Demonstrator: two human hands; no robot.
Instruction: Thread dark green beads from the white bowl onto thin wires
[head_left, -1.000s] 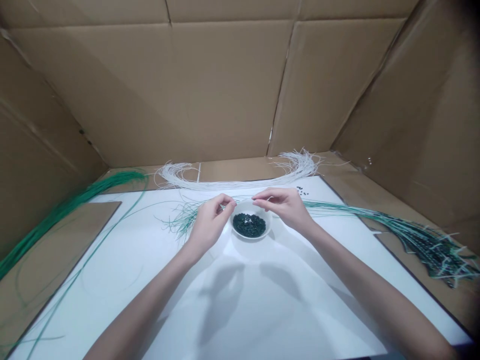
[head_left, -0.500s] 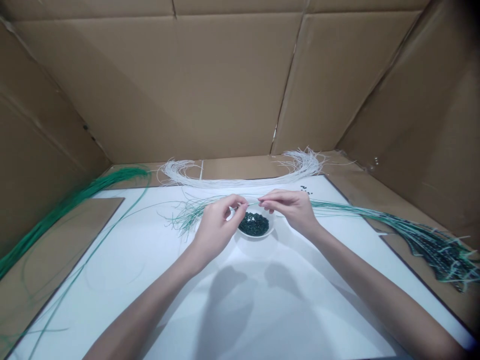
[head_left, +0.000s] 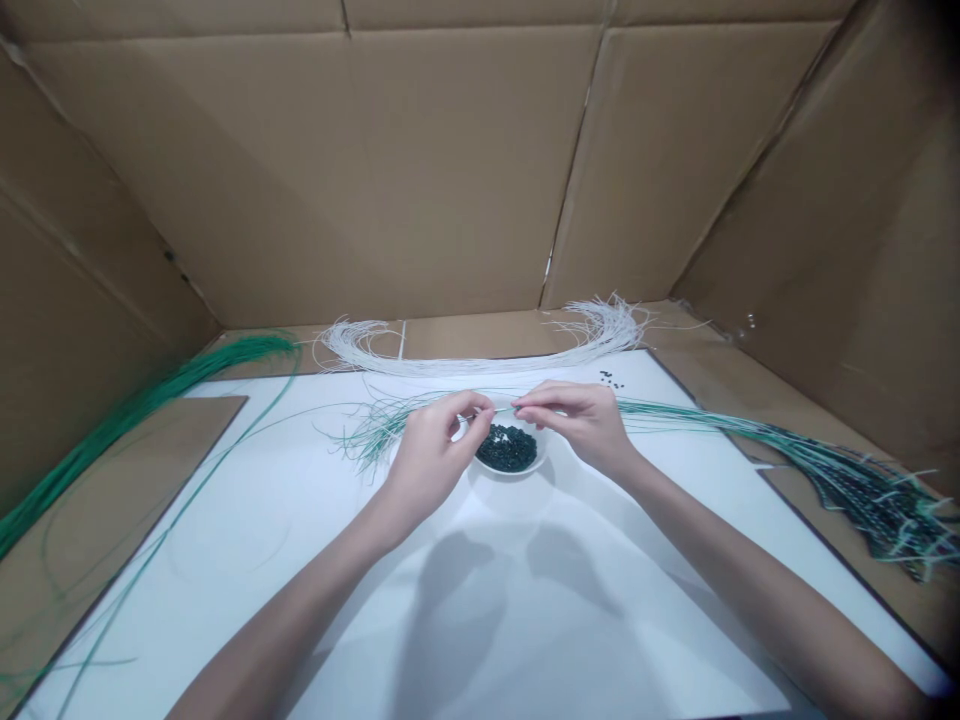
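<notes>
Above a small white bowl point(head_left: 512, 472) of dark green beads point(head_left: 508, 449), my two hands face each other. My left hand point(head_left: 444, 430) is closed in a pinch on a thin green cord point(head_left: 502, 409), a short length of which shows between the hands. The fingertips of my right hand point(head_left: 577, 415) pinch together at the cord's other end, with something small and dark at their tips, perhaps a bead. A bundle of green cords point(head_left: 382, 425) lies behind the hands, its loose ends fanning out on the left.
White cords point(head_left: 487, 366) curve along the back of the white board point(head_left: 337, 620). Green cords point(head_left: 150, 420) lie at the left, beaded strands point(head_left: 877, 500) at the right. A few loose dark beads point(head_left: 611, 380) sit behind my right hand. Cardboard walls point(head_left: 450, 180) enclose the back and sides.
My right hand has shifted very slightly left, closer to my left hand. My left hand keeps its pinch, and the other things stay in place.
</notes>
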